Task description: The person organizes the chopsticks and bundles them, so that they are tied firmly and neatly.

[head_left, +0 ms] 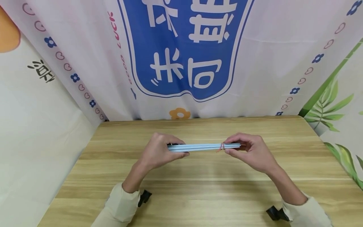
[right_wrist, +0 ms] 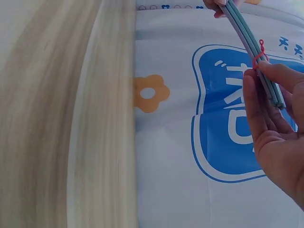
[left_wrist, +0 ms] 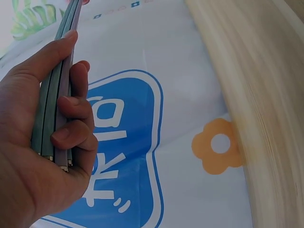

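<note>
A bundle of slim pale blue chopsticks (head_left: 202, 147) is held level above the table between both hands. My left hand (head_left: 158, 151) grips its thicker end, fingers wrapped round it and thumb along the side. Square butt ends of the chopsticks (left_wrist: 50, 128) with gold-coloured tips show in the left wrist view, one stick looking more purple. Round the thinner end runs a red tie (head_left: 222, 146) with a loose tail. Right beside that tie, my right hand (head_left: 252, 152) pinches the bundle between thumb and fingers; the thin tips (right_wrist: 277, 100) stick out over its palm.
Beneath the hands lies a wood-grain table (head_left: 198, 195). A white curtain (head_left: 269, 63) with a blue printed panel hangs along its far edge, and pale printed cloth covers the sides. Small black mounts (head_left: 144, 198) sit at both cuffs.
</note>
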`<state>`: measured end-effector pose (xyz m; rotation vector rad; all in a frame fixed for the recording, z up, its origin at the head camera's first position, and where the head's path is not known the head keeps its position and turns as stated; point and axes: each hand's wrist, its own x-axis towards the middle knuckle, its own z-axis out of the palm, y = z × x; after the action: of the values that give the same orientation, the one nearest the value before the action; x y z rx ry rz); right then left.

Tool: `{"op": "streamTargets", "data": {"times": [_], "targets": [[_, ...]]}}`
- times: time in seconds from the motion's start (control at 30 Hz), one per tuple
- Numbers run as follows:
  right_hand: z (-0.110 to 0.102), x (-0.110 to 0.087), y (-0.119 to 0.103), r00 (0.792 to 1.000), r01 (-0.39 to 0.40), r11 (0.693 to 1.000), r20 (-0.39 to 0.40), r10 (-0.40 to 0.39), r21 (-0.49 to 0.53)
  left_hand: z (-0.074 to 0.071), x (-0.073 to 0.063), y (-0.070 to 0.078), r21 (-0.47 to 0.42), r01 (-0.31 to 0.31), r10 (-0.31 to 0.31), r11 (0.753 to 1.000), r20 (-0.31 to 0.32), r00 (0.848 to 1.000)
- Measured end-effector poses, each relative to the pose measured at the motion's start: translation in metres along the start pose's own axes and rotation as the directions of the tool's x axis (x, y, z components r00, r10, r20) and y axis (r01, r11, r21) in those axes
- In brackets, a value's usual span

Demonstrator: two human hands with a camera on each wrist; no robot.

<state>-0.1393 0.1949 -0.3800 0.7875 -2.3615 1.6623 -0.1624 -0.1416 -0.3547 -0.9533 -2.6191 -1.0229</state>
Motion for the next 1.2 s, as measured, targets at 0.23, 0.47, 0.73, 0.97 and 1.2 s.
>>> {"op": "streamTargets", "data": {"times": [0.23,0.47,0.73,0.97,1.2], "targets": [[0.012,0.000,0.002,0.998,0.038,0.999,-0.042,-0.037,0.032,0.004,-0.001,0.003,0.016,-0.003,0.003,1.000,0.005,1.000],[0.027,0.003,0.001,0.999,-0.033,0.999,0.015,0.033,-0.014,0.010,0.000,0.008,0.043,-0.013,0.011,0.999,0.048,0.999],[0.019,0.005,-0.006,0.998,-0.024,0.994,0.055,0.030,-0.103,0.010,0.000,0.008,0.038,-0.006,0.005,0.999,0.039,0.999],[0.006,0.005,-0.008,0.997,0.041,0.995,0.066,-0.035,-0.091,0.007,0.000,0.008,0.051,-0.021,0.020,0.998,0.019,1.000],[0.012,0.007,-0.005,0.998,0.059,0.994,0.035,-0.056,-0.087,0.007,-0.001,0.009,0.053,-0.021,0.020,0.998,0.008,1.000]]}}
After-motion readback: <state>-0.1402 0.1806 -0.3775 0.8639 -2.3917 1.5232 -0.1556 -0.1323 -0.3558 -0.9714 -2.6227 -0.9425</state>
